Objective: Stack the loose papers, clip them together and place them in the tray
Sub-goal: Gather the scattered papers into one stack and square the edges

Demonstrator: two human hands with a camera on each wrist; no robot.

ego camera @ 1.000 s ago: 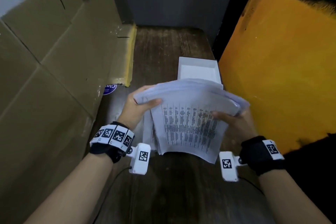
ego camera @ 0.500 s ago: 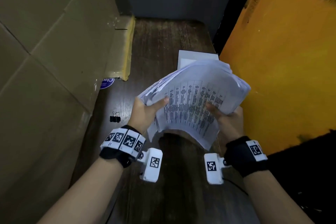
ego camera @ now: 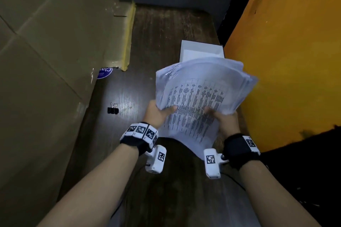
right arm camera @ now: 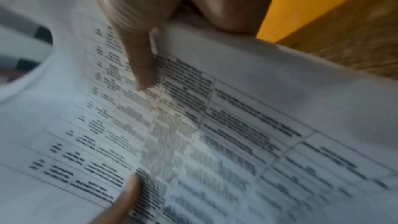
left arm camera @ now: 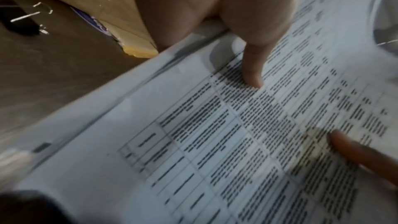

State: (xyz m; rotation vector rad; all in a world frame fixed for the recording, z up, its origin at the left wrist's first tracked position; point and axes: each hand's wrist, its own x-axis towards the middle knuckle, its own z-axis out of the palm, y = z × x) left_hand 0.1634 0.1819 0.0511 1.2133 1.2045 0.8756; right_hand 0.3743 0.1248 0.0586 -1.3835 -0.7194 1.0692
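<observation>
left grip: my left hand [ego camera: 156,111] pinches the papers [ego camera: 201,97], thumb on top
right grip: right hand [ego camera: 224,119] clamps their opposite edge
papers: held between both, above the table [ego camera: 156,46]
clip [ego camera: 112,110]: left of the left hand
tray [ego camera: 201,50]: just beyond the papers

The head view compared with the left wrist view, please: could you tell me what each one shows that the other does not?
Only the head view shows the white tray beyond the papers, the orange panel, and both wrists with their marker bands. Only the left wrist view shows the left thumb's tip pressed on the printed table, and the sheet edges close up. Both show the stack of papers gripped by the left hand and right hand, the black binder clip on the wooden table, and the cardboard box.
</observation>
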